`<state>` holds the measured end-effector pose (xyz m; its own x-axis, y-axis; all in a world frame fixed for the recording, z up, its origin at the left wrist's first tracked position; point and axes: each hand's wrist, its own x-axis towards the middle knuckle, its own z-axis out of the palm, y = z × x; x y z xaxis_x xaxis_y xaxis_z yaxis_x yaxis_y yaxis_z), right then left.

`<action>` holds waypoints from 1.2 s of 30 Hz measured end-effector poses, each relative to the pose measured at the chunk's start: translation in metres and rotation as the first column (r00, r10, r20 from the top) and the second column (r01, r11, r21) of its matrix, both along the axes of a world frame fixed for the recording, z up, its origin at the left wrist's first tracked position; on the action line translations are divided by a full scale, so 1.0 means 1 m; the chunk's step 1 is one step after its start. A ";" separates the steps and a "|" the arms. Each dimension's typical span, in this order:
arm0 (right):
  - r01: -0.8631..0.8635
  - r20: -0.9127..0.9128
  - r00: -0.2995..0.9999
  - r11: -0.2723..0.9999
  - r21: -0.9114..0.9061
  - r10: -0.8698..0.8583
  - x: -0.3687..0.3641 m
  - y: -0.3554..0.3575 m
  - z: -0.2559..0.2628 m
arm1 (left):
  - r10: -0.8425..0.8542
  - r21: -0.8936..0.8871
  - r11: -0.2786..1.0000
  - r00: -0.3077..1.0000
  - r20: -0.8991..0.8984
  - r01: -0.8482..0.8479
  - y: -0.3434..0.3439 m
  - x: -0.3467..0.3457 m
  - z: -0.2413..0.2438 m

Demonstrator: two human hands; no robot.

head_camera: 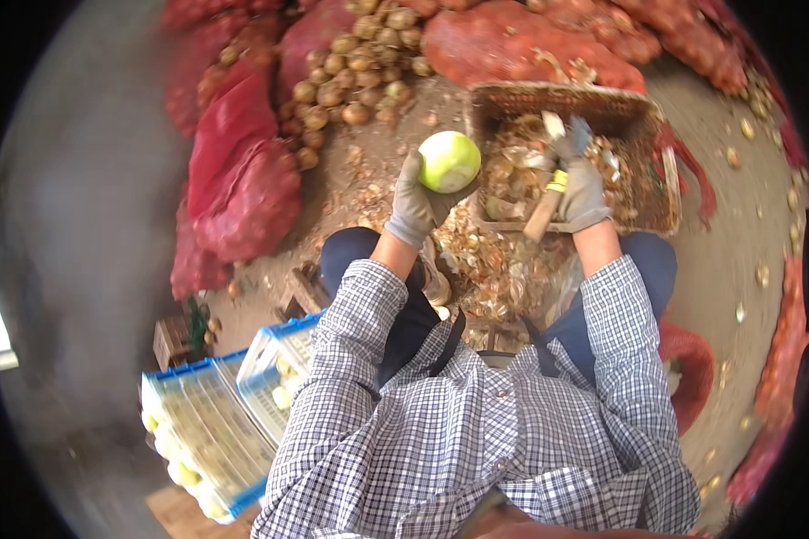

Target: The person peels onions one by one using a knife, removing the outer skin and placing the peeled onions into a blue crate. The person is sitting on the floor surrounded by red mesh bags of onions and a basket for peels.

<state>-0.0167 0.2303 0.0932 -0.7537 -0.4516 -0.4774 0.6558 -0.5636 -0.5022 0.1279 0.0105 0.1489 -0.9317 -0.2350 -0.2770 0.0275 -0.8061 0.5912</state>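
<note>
A peeled, pale green onion (449,162) rests in my gloved left hand (421,195), its cut end facing me. My right hand (582,188), also gloved, is closed around a knife (545,214) with a wooden handle and yellow tape; its blade points away from me. That hand is above the near part of a dirty plastic crate (570,92), which holds onion skins and scraps (512,172). More onion skins (492,269) lie on the ground between my legs.
Unpeeled onions (357,81) are heaped ahead, beside red mesh sacks (246,195) and a large full sack (526,44). Blue-and-clear crates of peeled onions (202,424) stand at lower left. A red mesh bag (691,377) lies at my right. Loose onions dot the floor.
</note>
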 end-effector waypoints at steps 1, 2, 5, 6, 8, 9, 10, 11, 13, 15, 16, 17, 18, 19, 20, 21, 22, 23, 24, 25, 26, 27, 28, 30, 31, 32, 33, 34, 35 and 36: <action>0.005 -0.017 1.000 0.992 0.123 -0.003 -0.003 0.006 -0.011 | 0.056 0.022 0.998 0.998 0.004 -0.057 0.000 0.017 0.004; 0.052 0.030 0.998 0.981 0.189 -0.059 -0.010 0.005 -0.022 | 0.094 0.028 0.995 0.995 -0.028 -0.094 -0.003 0.035 0.013; 0.045 0.041 0.998 0.966 0.254 -0.057 -0.004 -0.004 -0.026 | 0.332 -0.201 0.924 0.943 -0.005 -0.327 -0.008 0.113 0.051; 0.014 0.040 0.999 0.959 0.283 -0.026 0.000 -0.007 -0.027 | 0.385 -0.198 0.905 0.923 0.001 -0.378 -0.012 0.152 0.065; -0.059 0.040 0.998 0.939 0.339 0.048 0.014 -0.020 -0.029 | 0.444 -0.227 0.873 0.896 0.005 -0.431 -0.029 0.235 0.094; -0.165 0.031 0.986 0.940 0.300 0.164 0.021 -0.019 -0.029 | 0.466 -0.255 0.857 0.885 0.014 -0.447 -0.032 0.280 0.103; -0.126 -0.056 0.987 0.933 0.337 0.153 -0.013 -0.014 -0.075 | 0.496 -0.300 0.827 0.868 -0.006 -0.475 -0.042 0.302 0.117; -0.142 -0.167 0.967 0.952 0.272 0.192 -0.017 -0.011 -0.086 | 0.571 -0.346 0.771 0.821 0.005 -0.535 -0.048 0.338 0.120; -0.205 -0.088 0.967 0.934 0.292 0.239 -0.014 -0.014 -0.079 | 0.723 -0.466 0.621 0.690 0.031 -0.630 -0.050 0.419 0.143; -0.210 0.004 0.976 0.949 0.233 0.216 -0.027 -0.017 -0.087 | 0.810 -0.498 0.534 0.582 0.071 -0.683 -0.044 0.482 0.163; -0.183 0.051 0.983 0.948 0.261 0.175 -0.032 -0.022 -0.091 | 0.874 -0.530 0.444 0.480 0.079 -0.722 -0.034 0.509 0.171; -0.238 -0.025 0.966 0.922 0.305 0.258 -0.027 -0.022 -0.094 | 0.924 -0.549 0.356 0.374 0.083 -0.756 -0.022 0.540 0.167; -0.300 -0.007 0.948 0.898 0.321 0.319 -0.021 -0.022 -0.097 | 0.951 -0.539 0.293 0.300 0.078 -0.790 -0.006 0.564 0.168; -0.350 0.005 0.929 0.874 0.337 0.370 -0.020 -0.021 -0.100 | 0.970 -0.524 0.235 0.235 0.069 -0.818 0.008 0.585 0.166; -0.382 -0.003 0.912 0.853 0.355 0.410 -0.018 -0.020 -0.104 | 0.983 -0.510 0.180 0.173 0.062 -0.841 0.020 0.603 0.162; -0.392 -0.029 0.901 0.840 0.375 0.434 -0.026 -0.018 -0.109 | 0.990 -0.478 0.140 0.128 0.057 -0.867 0.023 0.609 0.150; -0.404 -0.047 0.889 0.827 0.390 0.456 -0.027 -0.020 -0.114 | 0.995 -0.454 0.099 0.083 0.055 -0.886 0.026 0.616 0.140; -0.390 -0.023 0.899 0.824 0.410 0.437 -0.029 -0.022 -0.118 | 0.998 -0.429 0.061 0.043 0.053 -0.901 0.026 0.623 0.130; -0.389 0.012 0.904 0.811 0.436 0.427 -0.029 -0.022 -0.120 | 0.997 -0.364 0.057 0.037 0.062 -0.930 0.028 0.635 0.122; -0.385 0.043 0.909 0.795 0.468 0.415 -0.027 -0.021 -0.119 | 0.996 -0.352 0.078 0.056 0.072 -0.933 0.028 0.636 0.113; -0.364 0.004 0.900 0.749 0.554 0.435 -0.024 -0.018 -0.118 | 0.994 -0.341 0.102 0.078 0.082 -0.935 0.026 0.635 0.102; -0.354 -0.003 0.906 0.760 0.546 0.424 -0.026 -0.012 -0.119 | 0.990 -0.322 0.134 0.112 0.086 -0.937 0.019 0.631 0.091; -0.340 -0.011 0.914 0.779 0.528 0.406 -0.026 -0.008 -0.126 | 0.975 -0.396 0.219 0.213 0.060 -0.892 0.008 0.631 0.080; -0.379 0.029 0.893 0.718 0.584 0.448 -0.006 0.002 -0.119 | 0.956 -0.538 0.210 0.057 0.287 -0.817 0.003 0.632 0.050; -0.341 0.046 0.924 0.762 0.551 0.380 -0.013 0.004 -0.124 | 0.930 -0.597 0.230 -0.008 0.368 -0.768 -0.014 0.627 0.043; -0.297 0.066 0.949 0.802 0.517 0.309 -0.015 0.008 -0.134 | 0.910 -0.672 0.245 -0.073 0.408 -0.699 -0.030 0.625 0.037; -0.236 0.080 0.971 0.842 0.485 0.226 -0.025 0.015 -0.142 | 0.920 -0.642 0.262 -0.015 0.393 -0.721 -0.046 0.622 0.029; -0.402 0.044 0.893 0.751 0.524 0.447 -0.022 0.022 -0.138 | 0.921 -0.613 0.286 0.036 0.387 -0.736 -0.053 0.621 0.024; -0.232 -0.180 0.665 0.430 0.873 0.725 -0.012 0.029 -0.140 | 0.920 -0.583 0.314 0.090 0.381 -0.749 -0.059 0.616 0.016; -0.115 -0.208 0.647 0.364 0.924 0.734 -0.004 0.031 -0.142 | 0.947 -0.635 0.275 0.087 0.311 -0.722 -0.065 0.592 0.013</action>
<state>-0.0212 0.2617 -0.0491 -0.7956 -0.4433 -0.4130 0.1100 0.5646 -0.8180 0.7204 -0.0543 0.1623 0.2788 -0.8996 -0.3363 0.1787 -0.2955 0.9385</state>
